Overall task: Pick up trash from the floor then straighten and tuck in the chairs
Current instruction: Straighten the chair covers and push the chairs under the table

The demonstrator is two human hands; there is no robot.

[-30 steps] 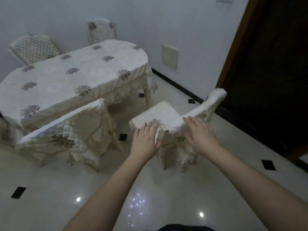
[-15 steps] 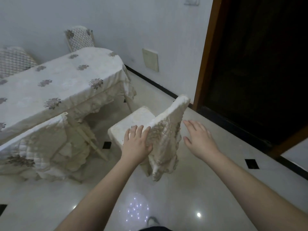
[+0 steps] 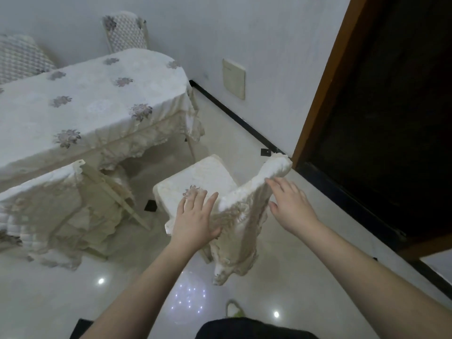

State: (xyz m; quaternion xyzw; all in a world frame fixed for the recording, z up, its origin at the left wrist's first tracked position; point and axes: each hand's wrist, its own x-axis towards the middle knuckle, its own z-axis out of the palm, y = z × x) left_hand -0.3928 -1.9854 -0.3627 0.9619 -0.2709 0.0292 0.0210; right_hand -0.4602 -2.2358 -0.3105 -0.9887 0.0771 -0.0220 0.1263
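I see both hands flat, fingers straight — left hand [image 3: 195,217] and right hand [image 3: 291,207] press the cream fabric-covered chair [image 3: 215,177], standing on the floor near the cloth-covered bench [image 3: 80,106].

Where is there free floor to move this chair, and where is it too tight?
Bare floor lies between the chair under both hands and the table, and another strip runs from the chair to the dark doorway. It is crowded on the left, where the second chair stands close to the table's skirt.

Both arms reach forward, left hand [image 3: 195,216] and right hand [image 3: 292,206] spread flat.
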